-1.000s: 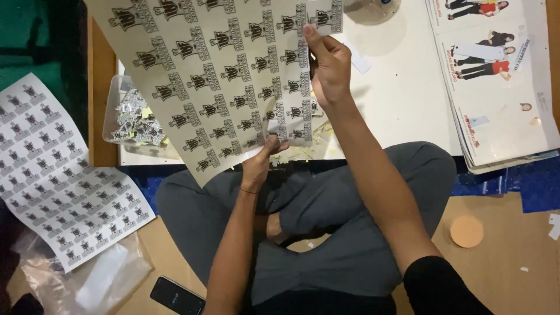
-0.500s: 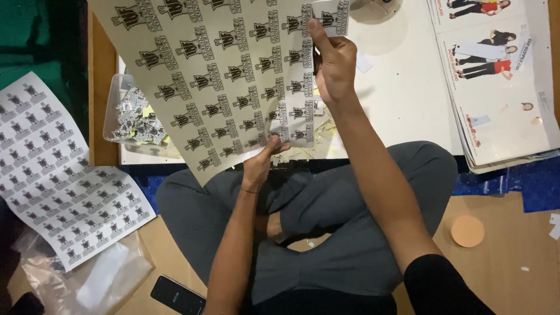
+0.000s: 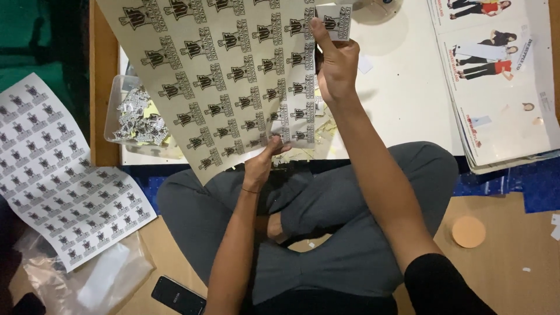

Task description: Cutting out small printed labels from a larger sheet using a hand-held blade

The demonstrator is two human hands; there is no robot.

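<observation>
Barely anything's shifted, the big white printed sticker sheet stays held up over the counter, left hand pinching its 6 o'clock edge, right hand clamped at 1 o'clock, mid-peel I'd guess.
</observation>
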